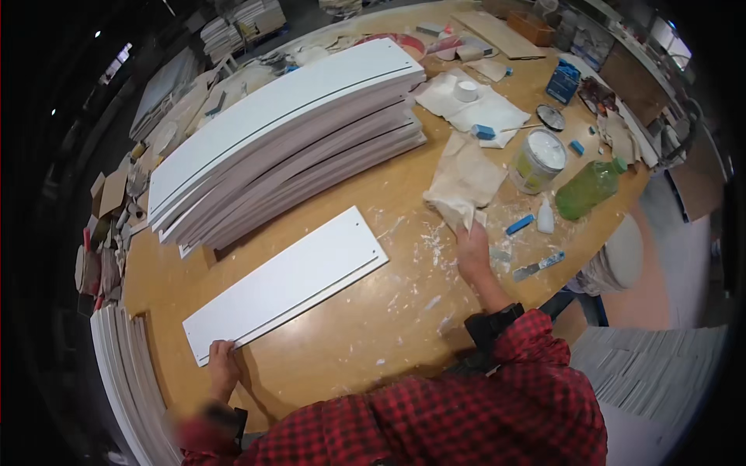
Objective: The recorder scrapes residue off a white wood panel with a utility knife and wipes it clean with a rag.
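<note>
A long white board point(284, 279) with a groove along its near side and small holes at its ends lies flat on the wooden table point(334, 342). My left hand point(222, 365) grips its near left end, fingers over the edge. Farther right, my right hand point(472, 252) is closed on the lower end of a crumpled beige cloth point(466, 175), which lies spread on the table. Beside that hand are a blue stick-like piece point(519, 224), a small white bottle point(545, 216) and a putty knife point(538, 266) with a blue handle.
A tall stack of white boards point(287, 132) stands behind the single board. At the right are a tub of white paste point(538, 161), a green-tinted bottle point(588, 189), a round lid point(550, 117) and a blue box point(563, 81). More boards point(128, 388) stand at the left edge.
</note>
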Tool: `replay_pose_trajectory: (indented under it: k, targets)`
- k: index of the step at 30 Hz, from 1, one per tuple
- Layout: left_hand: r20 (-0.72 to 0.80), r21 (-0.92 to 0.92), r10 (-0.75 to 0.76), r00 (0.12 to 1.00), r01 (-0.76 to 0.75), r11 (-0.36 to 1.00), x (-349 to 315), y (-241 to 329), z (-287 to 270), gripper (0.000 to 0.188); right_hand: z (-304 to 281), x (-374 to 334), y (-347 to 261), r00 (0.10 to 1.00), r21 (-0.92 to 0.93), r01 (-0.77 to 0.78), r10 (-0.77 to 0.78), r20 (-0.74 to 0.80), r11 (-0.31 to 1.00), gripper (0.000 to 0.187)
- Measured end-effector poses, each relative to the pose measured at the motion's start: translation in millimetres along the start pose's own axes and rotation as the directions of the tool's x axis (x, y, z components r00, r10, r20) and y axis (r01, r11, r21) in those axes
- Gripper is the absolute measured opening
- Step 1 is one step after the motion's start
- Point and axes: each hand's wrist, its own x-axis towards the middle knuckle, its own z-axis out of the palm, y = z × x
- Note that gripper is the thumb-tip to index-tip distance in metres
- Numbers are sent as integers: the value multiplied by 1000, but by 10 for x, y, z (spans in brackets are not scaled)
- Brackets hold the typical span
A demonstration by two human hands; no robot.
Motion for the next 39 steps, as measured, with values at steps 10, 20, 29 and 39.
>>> replay_pose_trajectory:
  k: [10, 20, 29, 39]
  targets:
    - [-148, -86, 109, 983, -122, 989, 1275, 1472, 624, 59, 320, 445, -660, 822, -126, 569, -558, 117, 812, 46]
    - [-144, -34, 126, 982, -132, 991, 466, 1676, 714, 63, -1060, -423, 23, 925, -509, 332, -170, 338, 794, 29]
    - [-156, -118, 213, 964, -233, 965, 201, 1691, 693, 62, -783, -628, -135, 888, -661, 366, -35, 458, 654, 15]
    - [-250, -224, 169, 953, -227, 948, 164, 1658, 681, 53, -728, -1048, -180, 909, -496, 301, -88, 407, 815, 9]
